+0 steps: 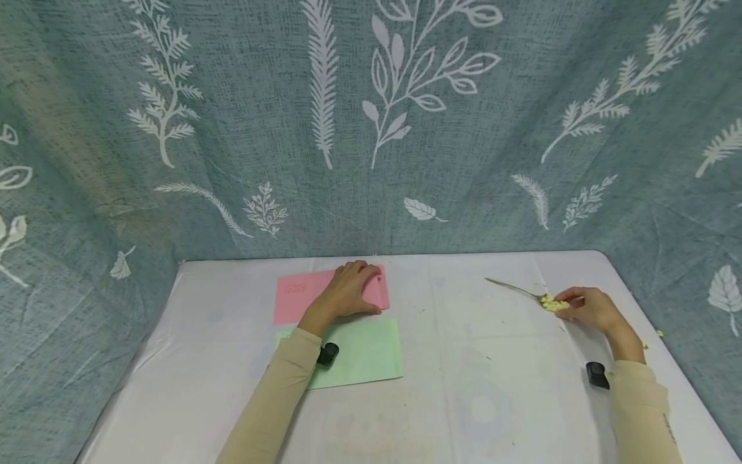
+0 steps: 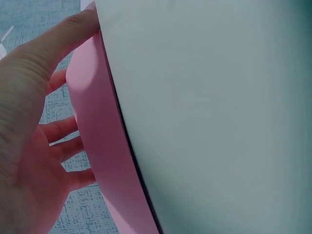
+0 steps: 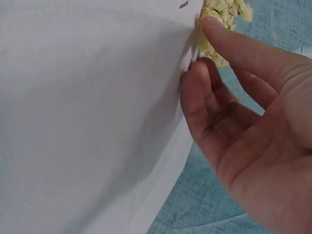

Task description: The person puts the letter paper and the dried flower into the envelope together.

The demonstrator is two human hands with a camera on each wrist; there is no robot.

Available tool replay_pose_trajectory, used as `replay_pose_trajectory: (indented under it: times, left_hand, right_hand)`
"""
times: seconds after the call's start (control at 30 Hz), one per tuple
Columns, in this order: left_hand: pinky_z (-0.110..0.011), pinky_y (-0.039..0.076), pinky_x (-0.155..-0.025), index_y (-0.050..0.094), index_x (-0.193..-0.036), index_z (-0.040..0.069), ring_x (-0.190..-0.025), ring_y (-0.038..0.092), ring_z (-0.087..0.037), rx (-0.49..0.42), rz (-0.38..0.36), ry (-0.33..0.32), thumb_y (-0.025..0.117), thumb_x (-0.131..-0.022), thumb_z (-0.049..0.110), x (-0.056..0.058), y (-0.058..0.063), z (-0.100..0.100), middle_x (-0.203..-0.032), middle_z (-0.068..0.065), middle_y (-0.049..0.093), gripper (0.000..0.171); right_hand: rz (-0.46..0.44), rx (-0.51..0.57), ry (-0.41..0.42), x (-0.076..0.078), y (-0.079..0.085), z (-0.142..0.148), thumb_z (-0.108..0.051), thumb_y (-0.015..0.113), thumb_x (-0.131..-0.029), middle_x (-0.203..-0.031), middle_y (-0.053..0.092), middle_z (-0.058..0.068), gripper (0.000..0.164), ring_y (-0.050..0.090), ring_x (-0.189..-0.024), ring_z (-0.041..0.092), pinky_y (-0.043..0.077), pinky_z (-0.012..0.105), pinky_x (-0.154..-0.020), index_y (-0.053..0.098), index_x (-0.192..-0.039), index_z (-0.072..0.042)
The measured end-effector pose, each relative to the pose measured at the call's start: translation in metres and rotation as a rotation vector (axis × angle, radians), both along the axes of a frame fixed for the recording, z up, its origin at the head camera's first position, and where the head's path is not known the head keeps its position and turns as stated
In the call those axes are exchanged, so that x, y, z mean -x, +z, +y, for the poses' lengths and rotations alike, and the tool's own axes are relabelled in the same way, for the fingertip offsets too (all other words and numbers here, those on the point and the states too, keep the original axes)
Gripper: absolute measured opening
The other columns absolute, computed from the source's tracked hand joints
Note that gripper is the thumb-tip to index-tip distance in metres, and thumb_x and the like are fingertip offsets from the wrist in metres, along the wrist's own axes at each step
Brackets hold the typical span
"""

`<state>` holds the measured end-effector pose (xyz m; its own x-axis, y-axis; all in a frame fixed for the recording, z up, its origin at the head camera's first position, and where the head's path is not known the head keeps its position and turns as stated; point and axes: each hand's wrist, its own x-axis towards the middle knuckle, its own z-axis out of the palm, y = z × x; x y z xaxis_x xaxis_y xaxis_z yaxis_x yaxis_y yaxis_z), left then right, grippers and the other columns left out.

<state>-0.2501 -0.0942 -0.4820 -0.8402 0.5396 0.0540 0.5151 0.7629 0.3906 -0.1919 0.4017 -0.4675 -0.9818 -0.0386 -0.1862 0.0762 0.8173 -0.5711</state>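
Observation:
My left hand (image 1: 348,290) lies across the right end of a flat pink paper piece (image 1: 295,298), its fingers at the far edge and its thumb at the near edge. The left wrist view shows the fingers fairly straight along the pink edge (image 2: 100,122). Directly in front of the pink piece is a light green one (image 1: 365,354), partly under the left forearm. Far to the right, my right hand (image 1: 590,310) pinches a pale yellow dried flower head (image 1: 553,303). Its thin brownish stem (image 1: 513,288) points left along the table. Thumb and curled fingers meet at the petals (image 3: 222,19).
A white cloth covers the table (image 1: 464,406), with small dark plant bits scattered over it. Yellow crumbs (image 1: 659,333) lie near its right edge. A grey-green curtain with white leaf prints (image 1: 348,193) hangs behind and at both sides.

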Motion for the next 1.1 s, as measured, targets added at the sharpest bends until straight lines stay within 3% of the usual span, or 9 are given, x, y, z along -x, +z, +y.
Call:
replay_pose_trajectory:
  times: [0.2, 0.33, 0.5, 0.67, 0.93, 1.1]
  left_hand:
    - [-0.053, 0.031, -0.108, 0.052, -0.137, 0.011, -0.123, 0.046, -0.034, 0.007, 0.002, 0.005, 0.086, -0.072, 0.043, -0.002, 0.001, 0.001, -0.134, -0.017, 0.049, 0.08]
    - [-0.053, 0.032, -0.107, 0.052, -0.136, 0.011, -0.124, 0.046, -0.035, 0.017, 0.005, 0.005, 0.086, -0.072, 0.044, -0.002, 0.002, 0.001, -0.134, -0.017, 0.049, 0.08]
    - [-0.053, 0.031, -0.108, 0.051, -0.137, 0.012, -0.125, 0.045, -0.034, 0.021, 0.001, 0.007, 0.085, -0.072, 0.044, -0.003, 0.002, 0.001, -0.135, -0.017, 0.048, 0.08]
    - [-0.054, 0.029, -0.109, 0.052, -0.138, 0.012, -0.126, 0.044, -0.034, 0.013, -0.002, 0.01, 0.085, -0.072, 0.044, -0.003, 0.002, 0.0, -0.136, -0.016, 0.048, 0.08]
    - [-0.055, 0.029, -0.109, 0.052, -0.137, 0.012, -0.126, 0.044, -0.035, -0.001, -0.014, 0.007, 0.085, -0.072, 0.044, -0.004, 0.001, 0.001, -0.136, -0.017, 0.048, 0.079]
    - [-0.055, 0.027, -0.11, 0.051, -0.138, 0.013, -0.128, 0.043, -0.034, 0.001, -0.013, 0.007, 0.085, -0.073, 0.045, -0.003, -0.001, 0.001, -0.138, -0.016, 0.047, 0.08]
  right_hand:
    - [0.051, 0.006, 0.013, 0.0, 0.0, -0.003, -0.012, 0.074, -0.085, -0.108, 0.064, 0.029, 0.03, 0.064, -0.084, 0.028, 0.049, 0.031, -0.066, 0.068, -0.107, 0.007]
    - [0.057, 0.038, 0.008, 0.0, 0.003, -0.005, -0.01, 0.074, -0.086, -0.105, 0.066, 0.027, 0.028, 0.064, -0.078, 0.019, 0.051, 0.031, -0.064, 0.068, -0.108, 0.007]
    - [0.072, 0.049, 0.016, 0.001, 0.009, -0.006, -0.009, 0.074, -0.086, -0.1, 0.069, 0.023, 0.027, 0.065, -0.081, 0.021, 0.053, 0.037, -0.069, 0.068, -0.108, 0.006]
    - [0.063, 0.089, 0.015, 0.005, 0.009, -0.011, -0.007, 0.074, -0.086, -0.1, 0.07, 0.021, 0.028, 0.065, -0.083, 0.018, 0.055, 0.032, -0.068, 0.068, -0.109, 0.007]
    - [0.096, 0.116, 0.018, 0.016, 0.002, -0.036, -0.004, 0.072, -0.086, -0.106, 0.068, 0.022, 0.024, 0.064, -0.095, 0.035, 0.055, 0.03, -0.069, 0.069, -0.108, 0.005]
    - [0.094, 0.152, 0.038, 0.028, -0.002, -0.057, -0.003, 0.072, -0.086, -0.106, 0.068, 0.022, 0.022, 0.065, -0.095, 0.035, 0.056, 0.032, -0.07, 0.07, -0.106, 0.004]
